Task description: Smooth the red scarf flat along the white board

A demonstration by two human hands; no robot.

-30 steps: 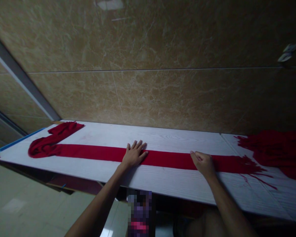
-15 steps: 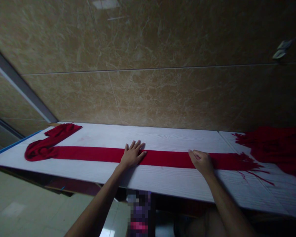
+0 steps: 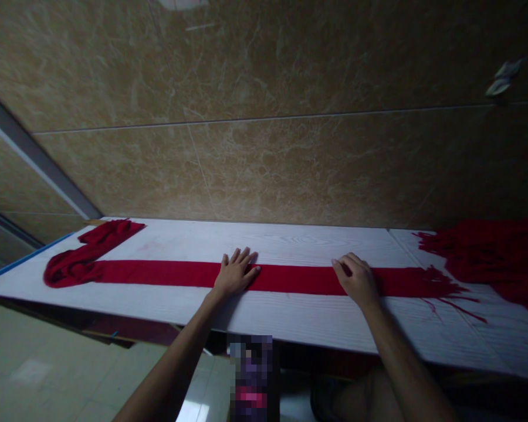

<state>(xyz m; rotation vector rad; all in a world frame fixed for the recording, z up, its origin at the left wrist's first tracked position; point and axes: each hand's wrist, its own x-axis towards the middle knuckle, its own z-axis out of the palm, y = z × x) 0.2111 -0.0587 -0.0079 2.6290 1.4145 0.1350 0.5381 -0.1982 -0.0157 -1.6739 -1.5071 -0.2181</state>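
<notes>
A long red scarf [image 3: 299, 279] with a fringed right end lies flattened in a strip along the white table. Its left part is bunched and folded back toward the wall. My left hand [image 3: 236, 274] presses flat on the strip, fingers spread. Farther right, my right hand [image 3: 356, 278] is over the scarf with its fingers curled in and the thumb bent toward them. Whatever those fingers may hold is too small or hidden to make out.
A heap of red fringed fabric [image 3: 497, 258] lies at the table's right end. Behind the white tabletop [image 3: 176, 239] rises a brown marbled tile wall [image 3: 264, 158]. A blue strip [image 3: 30, 256] edges the table's left end. Shelving shows below the front edge.
My right hand has turned slightly and its curled fingers have shifted a little up and left. My left hand stays in place on the scarf. The camera view has tilted slightly.
</notes>
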